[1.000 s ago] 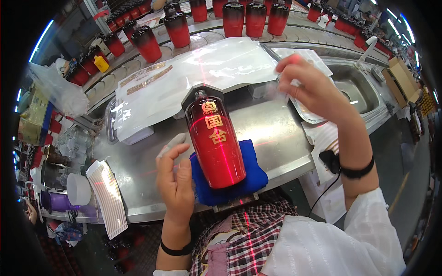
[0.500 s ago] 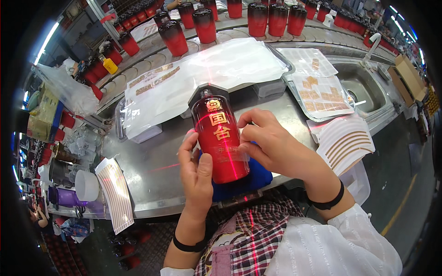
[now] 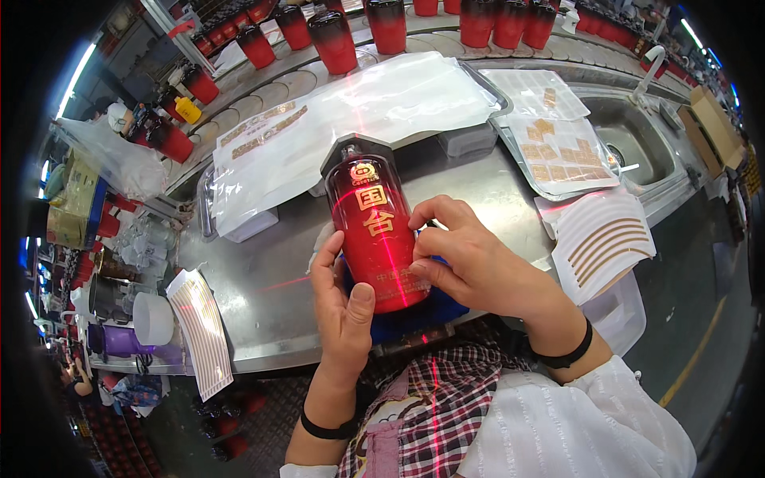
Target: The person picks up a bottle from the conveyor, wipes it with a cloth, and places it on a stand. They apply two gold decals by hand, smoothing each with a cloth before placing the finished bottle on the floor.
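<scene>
A red bottle (image 3: 362, 259) with a dark top and gold lettering leans back in front of me, over a blue cloth (image 3: 414, 319). My left hand (image 3: 341, 311) steadies its lower left side, fingers along the edge and thumb toward the front. At the lower right side, my right hand (image 3: 486, 263) is closed in a pinch, its thumb and bent fingers close against the glass. Whatever lies between those fingertips is too small to make out. Fine gold print shows low on the bottle beside the right thumb. A dark angular support (image 3: 374, 149) stands behind the neck.
White sheets with gold decals (image 3: 267, 131) cover a tray beyond the bottle. More decal sheets (image 3: 562, 151) lie right, near a sink (image 3: 649, 151). Striped strips (image 3: 199, 334) sit left; curved gold strips (image 3: 610, 243) right. Red bottles (image 3: 331, 44) line a conveyor behind.
The view has shifted slightly, and the conveyor bottles have moved right. Both hands keep nearly the same places at the bottle; the clear film edge seen near its lower print is less distinct.
</scene>
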Motion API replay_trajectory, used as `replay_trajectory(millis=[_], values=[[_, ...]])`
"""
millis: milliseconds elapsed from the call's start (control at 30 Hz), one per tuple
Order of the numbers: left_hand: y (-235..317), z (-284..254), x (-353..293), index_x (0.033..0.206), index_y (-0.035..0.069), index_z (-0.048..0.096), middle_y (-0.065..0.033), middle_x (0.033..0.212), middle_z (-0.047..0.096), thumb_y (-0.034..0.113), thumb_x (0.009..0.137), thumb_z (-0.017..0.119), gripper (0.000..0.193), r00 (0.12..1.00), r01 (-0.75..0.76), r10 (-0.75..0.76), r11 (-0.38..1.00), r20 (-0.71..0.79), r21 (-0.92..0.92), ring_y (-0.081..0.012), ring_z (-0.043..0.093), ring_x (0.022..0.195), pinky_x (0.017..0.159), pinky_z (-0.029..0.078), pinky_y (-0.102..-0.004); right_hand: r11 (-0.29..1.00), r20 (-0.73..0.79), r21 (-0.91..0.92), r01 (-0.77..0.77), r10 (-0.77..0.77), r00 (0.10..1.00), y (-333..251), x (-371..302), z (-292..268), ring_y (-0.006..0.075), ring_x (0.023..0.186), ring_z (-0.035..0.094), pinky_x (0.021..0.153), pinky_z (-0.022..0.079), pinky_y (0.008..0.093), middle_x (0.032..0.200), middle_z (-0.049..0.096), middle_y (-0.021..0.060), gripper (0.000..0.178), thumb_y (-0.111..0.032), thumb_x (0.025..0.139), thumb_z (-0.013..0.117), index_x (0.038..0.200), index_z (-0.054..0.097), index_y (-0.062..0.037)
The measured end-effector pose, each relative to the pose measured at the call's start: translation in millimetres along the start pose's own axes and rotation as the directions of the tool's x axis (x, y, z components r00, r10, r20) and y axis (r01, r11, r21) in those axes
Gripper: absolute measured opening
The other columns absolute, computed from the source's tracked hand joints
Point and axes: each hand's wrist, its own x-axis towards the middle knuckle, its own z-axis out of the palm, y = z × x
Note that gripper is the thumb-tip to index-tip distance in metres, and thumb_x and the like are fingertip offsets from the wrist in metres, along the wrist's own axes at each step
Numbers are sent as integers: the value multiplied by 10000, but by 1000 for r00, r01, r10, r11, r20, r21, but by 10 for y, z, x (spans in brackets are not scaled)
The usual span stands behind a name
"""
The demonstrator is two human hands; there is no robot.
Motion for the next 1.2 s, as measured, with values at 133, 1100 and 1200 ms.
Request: replay_trajectory(millis=[133,1100,1200], values=[[-14,35,-5,1442,-6,238,-163,1445,338,226,946,600,657,997,68,-67,998,-40,15,-259,409,1285,1088,335,-396,1000,-27,23,-15,15,1000,32,-23,39,363,1044,504,900,439,421,1090,519,157,147,-119,834,685,869,590,-12],[-76,-53,-9,1494,-4,153,-168,1472,306,216,937,607,751,996,85,-82,992,39,-95,-249,342,1342,1125,267,-377,906,1,349,-241,256,967,393,-181,232,329,1108,500,964,400,392,1113,531,160,372,-383,811,748,843,585,-51],[-58,-45,-12,1498,0,150,-168,1471,309,223,937,613,761,994,103,-101,993,37,-63,-246,353,1337,1123,274,-377,915,4,336,-225,238,971,412,-186,241,336,1118,499,965,401,397,1105,547,161,385,-393,800,757,842,584,-51]])
